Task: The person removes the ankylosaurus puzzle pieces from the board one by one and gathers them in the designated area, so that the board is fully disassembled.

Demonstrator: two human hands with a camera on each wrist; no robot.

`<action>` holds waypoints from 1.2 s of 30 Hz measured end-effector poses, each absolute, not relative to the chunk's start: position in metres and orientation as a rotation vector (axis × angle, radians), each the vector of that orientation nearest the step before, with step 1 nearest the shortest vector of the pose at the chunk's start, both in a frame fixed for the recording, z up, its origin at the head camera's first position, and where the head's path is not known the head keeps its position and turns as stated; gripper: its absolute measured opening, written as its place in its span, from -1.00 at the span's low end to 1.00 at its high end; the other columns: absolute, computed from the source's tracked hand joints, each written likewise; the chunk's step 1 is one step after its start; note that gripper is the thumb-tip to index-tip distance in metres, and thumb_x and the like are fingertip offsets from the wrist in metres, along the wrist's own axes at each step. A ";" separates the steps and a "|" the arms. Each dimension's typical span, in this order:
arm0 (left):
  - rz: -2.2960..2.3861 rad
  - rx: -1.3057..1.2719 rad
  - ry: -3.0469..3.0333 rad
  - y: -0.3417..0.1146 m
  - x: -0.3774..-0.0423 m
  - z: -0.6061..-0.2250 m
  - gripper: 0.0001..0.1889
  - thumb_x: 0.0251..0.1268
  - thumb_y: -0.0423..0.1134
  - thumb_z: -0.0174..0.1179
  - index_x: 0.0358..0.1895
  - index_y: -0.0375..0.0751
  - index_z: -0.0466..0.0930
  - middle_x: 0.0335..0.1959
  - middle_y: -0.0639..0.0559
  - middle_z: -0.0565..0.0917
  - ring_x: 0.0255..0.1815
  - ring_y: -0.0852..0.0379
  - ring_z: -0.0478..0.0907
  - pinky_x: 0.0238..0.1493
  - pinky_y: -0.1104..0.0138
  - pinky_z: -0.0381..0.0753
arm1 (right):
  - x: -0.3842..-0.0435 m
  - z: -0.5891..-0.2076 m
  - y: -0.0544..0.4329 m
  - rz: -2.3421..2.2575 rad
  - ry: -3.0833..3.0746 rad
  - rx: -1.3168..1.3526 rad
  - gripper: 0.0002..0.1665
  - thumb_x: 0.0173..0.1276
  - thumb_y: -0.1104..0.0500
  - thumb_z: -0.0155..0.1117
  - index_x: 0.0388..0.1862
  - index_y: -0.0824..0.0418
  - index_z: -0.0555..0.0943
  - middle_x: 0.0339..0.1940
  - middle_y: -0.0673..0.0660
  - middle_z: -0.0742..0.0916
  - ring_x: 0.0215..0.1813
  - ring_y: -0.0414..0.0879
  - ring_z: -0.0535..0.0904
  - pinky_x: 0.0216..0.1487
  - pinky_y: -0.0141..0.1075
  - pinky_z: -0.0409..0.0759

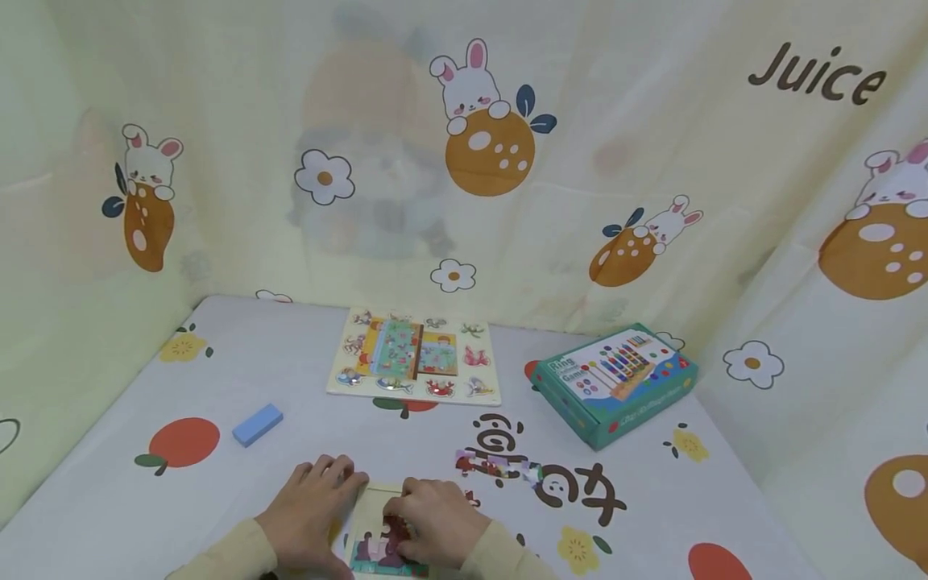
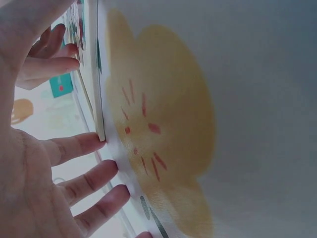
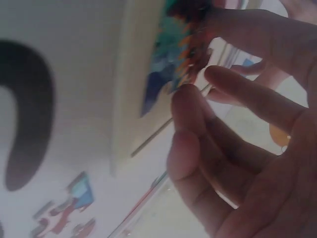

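A small wooden jigsaw tray [image 1: 368,514] with a pale rim lies at the table's near edge, partly filled with brown, pink and teal pieces. My left hand [image 1: 308,511] rests along its left side. In the left wrist view the fingers are spread and fairly straight, one fingertip [image 2: 99,140] touching the tray's corner. Over the tray, my right hand [image 1: 438,519] has bent fingers, with thumb and index finger pinching a dark reddish-brown jigsaw piece [image 1: 397,529]. That hand hides part of the picture. Loose jigsaw pieces [image 1: 496,466] lie to its right, also blurred in the right wrist view.
A blue block [image 1: 258,425] lies to the left. Farther back is a sea-animal puzzle board [image 1: 339,374] with smaller picture panels on it. A green Ring Game box [image 1: 616,387] sits at the back right. Printed curtains [image 1: 384,282] surround the table's back and sides.
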State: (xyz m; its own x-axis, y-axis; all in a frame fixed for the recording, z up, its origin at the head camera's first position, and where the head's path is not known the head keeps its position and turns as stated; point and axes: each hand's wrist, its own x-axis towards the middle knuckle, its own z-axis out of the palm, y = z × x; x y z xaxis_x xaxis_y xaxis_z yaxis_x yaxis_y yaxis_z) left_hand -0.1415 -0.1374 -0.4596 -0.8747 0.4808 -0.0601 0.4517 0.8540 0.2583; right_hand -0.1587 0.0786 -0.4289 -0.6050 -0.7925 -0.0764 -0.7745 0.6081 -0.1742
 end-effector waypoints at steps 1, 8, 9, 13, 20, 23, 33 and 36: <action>0.361 0.729 2.904 -0.137 -0.142 -0.459 0.14 -0.61 0.59 0.34 0.19 -0.06 0.41 0.02 0.05 0.39 0.06 -0.03 0.31 0.11 -0.14 0.34 | -0.158 -0.428 0.077 -0.177 2.683 -1.316 -0.66 0.10 0.06 0.47 -0.10 -0.05 0.67 -0.43 -0.17 0.53 -0.49 -0.35 0.31 -0.51 -0.51 0.28; 0.367 0.720 2.895 -0.137 -0.142 -0.460 0.13 -0.60 0.57 0.36 0.19 -0.05 0.41 0.02 0.05 0.39 0.05 -0.03 0.31 0.11 -0.14 0.35 | -0.158 -0.425 0.071 -0.152 2.630 -1.223 -0.58 0.10 0.10 0.48 -0.03 -0.02 0.62 -0.39 -0.14 0.56 -0.47 -0.32 0.35 -0.44 -0.47 0.37; 0.370 0.724 2.898 -0.137 -0.142 -0.460 0.13 -0.61 0.57 0.36 0.19 -0.06 0.41 0.02 0.05 0.40 0.05 -0.03 0.31 0.10 -0.13 0.35 | -0.159 -0.425 0.070 -0.139 2.627 -1.204 -0.57 0.10 0.08 0.48 -0.03 -0.03 0.60 -0.38 -0.13 0.56 -0.47 -0.31 0.35 -0.43 -0.46 0.39; 0.364 0.751 2.918 -0.137 -0.141 -0.461 0.14 -0.60 0.57 0.36 0.20 -0.07 0.41 0.03 0.05 0.40 0.05 -0.02 0.32 0.08 -0.12 0.37 | -0.160 -0.427 0.069 -0.118 2.618 -1.122 -0.59 0.11 0.05 0.48 -0.07 -0.05 0.55 -0.38 -0.12 0.51 -0.46 -0.28 0.36 -0.40 -0.42 0.39; 0.377 0.736 2.912 -0.137 -0.141 -0.461 0.14 -0.60 0.55 0.39 0.20 -0.09 0.42 0.03 0.04 0.40 0.05 -0.02 0.31 0.09 -0.13 0.36 | -0.155 -0.428 0.069 -0.076 2.662 -1.127 -0.61 0.11 0.04 0.49 -0.09 -0.09 0.57 -0.36 -0.10 0.51 -0.46 -0.26 0.36 -0.42 -0.39 0.39; 0.378 0.731 2.914 -0.137 -0.141 -0.460 0.14 -0.61 0.55 0.39 0.20 -0.08 0.42 0.02 0.05 0.40 0.05 -0.02 0.31 0.08 -0.13 0.36 | -0.153 -0.427 0.070 -0.043 2.686 -1.177 -0.63 0.10 0.04 0.49 -0.11 -0.11 0.58 -0.39 -0.12 0.51 -0.48 -0.28 0.35 -0.46 -0.40 0.37; 0.381 0.713 2.920 -0.136 -0.141 -0.462 0.16 -0.64 0.59 0.35 0.20 -0.08 0.43 0.03 0.05 0.41 0.06 -0.03 0.31 0.09 -0.15 0.36 | -0.158 -0.424 0.067 -0.021 2.675 -1.208 -0.68 0.08 0.03 0.52 -0.15 -0.10 0.68 -0.46 -0.15 0.57 -0.50 -0.31 0.35 -0.47 -0.44 0.33; 0.374 0.717 2.925 -0.136 -0.141 -0.461 0.15 -0.64 0.59 0.34 0.19 -0.07 0.43 0.02 0.05 0.41 0.05 -0.02 0.32 0.09 -0.14 0.37 | -0.159 -0.423 0.068 -0.029 2.677 -1.248 -0.69 0.07 0.03 0.52 -0.16 -0.11 0.70 -0.49 -0.17 0.57 -0.51 -0.33 0.33 -0.49 -0.46 0.31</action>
State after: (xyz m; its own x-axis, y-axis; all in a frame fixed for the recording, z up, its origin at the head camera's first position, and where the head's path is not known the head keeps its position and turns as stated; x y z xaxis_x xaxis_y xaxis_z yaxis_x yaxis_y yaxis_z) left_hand -0.1412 -0.1363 -0.4614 -0.8831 0.4671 -0.0446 0.4409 0.8585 0.2617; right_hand -0.1588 0.0680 -0.4234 -0.6285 -0.7609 -0.1612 -0.7572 0.6460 -0.0970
